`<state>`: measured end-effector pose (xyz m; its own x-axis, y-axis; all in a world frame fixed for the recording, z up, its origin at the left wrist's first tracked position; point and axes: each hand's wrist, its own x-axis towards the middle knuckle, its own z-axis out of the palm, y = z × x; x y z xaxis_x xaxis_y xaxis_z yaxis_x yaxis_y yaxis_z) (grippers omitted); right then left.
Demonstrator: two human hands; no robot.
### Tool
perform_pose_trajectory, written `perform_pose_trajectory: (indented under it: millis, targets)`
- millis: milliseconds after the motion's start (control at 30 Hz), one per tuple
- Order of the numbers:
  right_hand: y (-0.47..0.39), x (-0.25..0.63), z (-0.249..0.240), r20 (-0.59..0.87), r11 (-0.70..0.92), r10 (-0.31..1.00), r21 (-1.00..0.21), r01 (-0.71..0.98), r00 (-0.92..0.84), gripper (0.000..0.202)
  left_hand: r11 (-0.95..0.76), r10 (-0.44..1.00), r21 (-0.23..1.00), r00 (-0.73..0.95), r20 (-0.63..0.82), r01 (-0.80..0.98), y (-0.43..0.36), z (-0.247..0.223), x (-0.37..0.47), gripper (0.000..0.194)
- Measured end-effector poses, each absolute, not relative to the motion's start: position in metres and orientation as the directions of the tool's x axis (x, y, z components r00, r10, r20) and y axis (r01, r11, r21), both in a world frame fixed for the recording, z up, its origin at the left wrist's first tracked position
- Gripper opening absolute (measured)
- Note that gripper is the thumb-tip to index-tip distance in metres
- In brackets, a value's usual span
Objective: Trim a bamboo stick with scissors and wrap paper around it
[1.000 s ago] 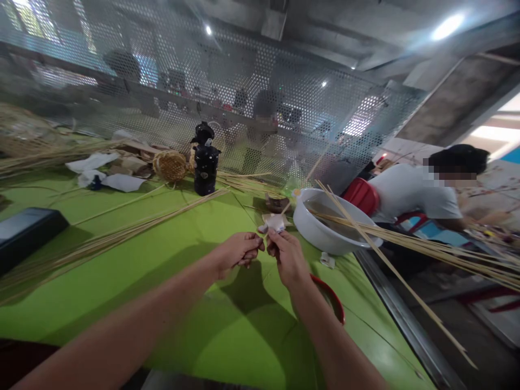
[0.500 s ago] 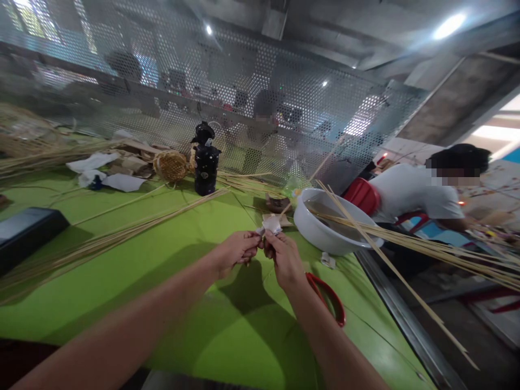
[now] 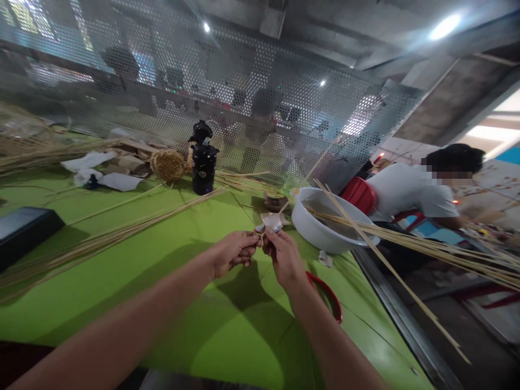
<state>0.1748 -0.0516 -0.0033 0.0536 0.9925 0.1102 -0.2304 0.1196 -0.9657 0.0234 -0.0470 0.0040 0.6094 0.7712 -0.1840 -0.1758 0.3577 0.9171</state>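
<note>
My left hand point(image 3: 239, 249) and my right hand point(image 3: 282, 254) meet over the middle of the green table point(image 3: 174, 292). Both are closed in a pinch, fingertips almost touching. Between them shows a thin pale strip point(image 3: 260, 235), mostly covered by the fingers; its full shape is hidden. A crumpled bit of white paper point(image 3: 273, 221) appears just beyond the right fingertips; whether the hand touches it I cannot tell. Beside my right forearm lies a red-handled tool point(image 3: 331, 295), partly covered by the arm.
A white basin point(image 3: 320, 230) of water stands right, with long cane strips point(image 3: 406, 244) across its rim, jutting past the table edge. A black bottle point(image 3: 203, 165), woven basket point(image 3: 167, 165) and papers point(image 3: 119, 181) are behind. More strips point(image 3: 122, 235) and a dark box point(image 3: 28, 233) lie left. A person point(image 3: 410, 189) sits at right.
The fingertips have parted slightly, and the pale strip between them now shows more. The whole view has shifted a little; the other things lie as before.
</note>
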Motion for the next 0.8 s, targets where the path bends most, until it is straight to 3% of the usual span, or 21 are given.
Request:
perform_pose_trajectory:
  millis: [233,433,667,800]
  targets:
    - [-0.045,0.184,-0.001,0.13,0.188,0.961,-0.954,-0.232,0.246,0.026,0.204,0.807,0.976,0.576,-0.126,-0.072,-0.047,0.0,0.027,0.025]
    - [-0.053,0.169,-0.005,0.104,0.124,0.989,-0.974,-0.192,0.109,0.031,0.223,0.829,0.968,0.545,-0.126,-0.115,-0.047,0.003,0.027,0.022]
    - [-0.048,0.179,-0.003,0.131,0.168,0.971,-0.969,-0.179,0.199,0.026,0.233,0.8,0.967,0.584,-0.133,-0.099,-0.047,0.004,0.026,0.023]
    - [-0.05,0.174,-0.005,0.118,0.141,0.984,-0.975,-0.173,0.135,0.03,0.23,0.82,0.965,0.56,-0.121,-0.129,-0.047,0.002,0.026,0.021]
